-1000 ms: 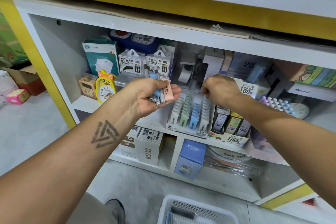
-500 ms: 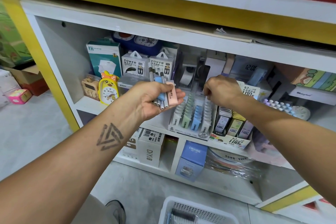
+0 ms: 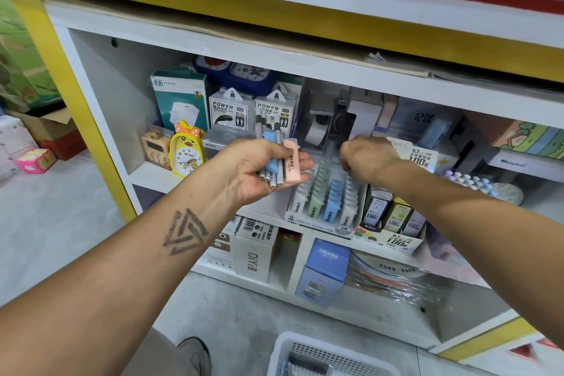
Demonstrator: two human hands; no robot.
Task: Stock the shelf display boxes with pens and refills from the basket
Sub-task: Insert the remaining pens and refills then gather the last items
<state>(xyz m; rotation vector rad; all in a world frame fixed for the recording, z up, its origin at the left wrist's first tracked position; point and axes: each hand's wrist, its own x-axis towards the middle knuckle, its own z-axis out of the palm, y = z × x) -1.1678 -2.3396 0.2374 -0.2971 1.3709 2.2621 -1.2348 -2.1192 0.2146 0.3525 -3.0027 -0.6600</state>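
White shelf (image 3: 146, 175) with stock. White basket (image 3: 282, 354) on the floor below. Display box (image 3: 323, 224) on the shelf edge, rows of pastel refill cases inside. Left grip (image 3: 259, 169) closed around pens (image 3: 270, 178), a blue case (image 3: 272, 159), a pink case (image 3: 291, 162). Right grip (image 3: 367, 157) curled over the box's back rows; contents hidden, cannot tell.
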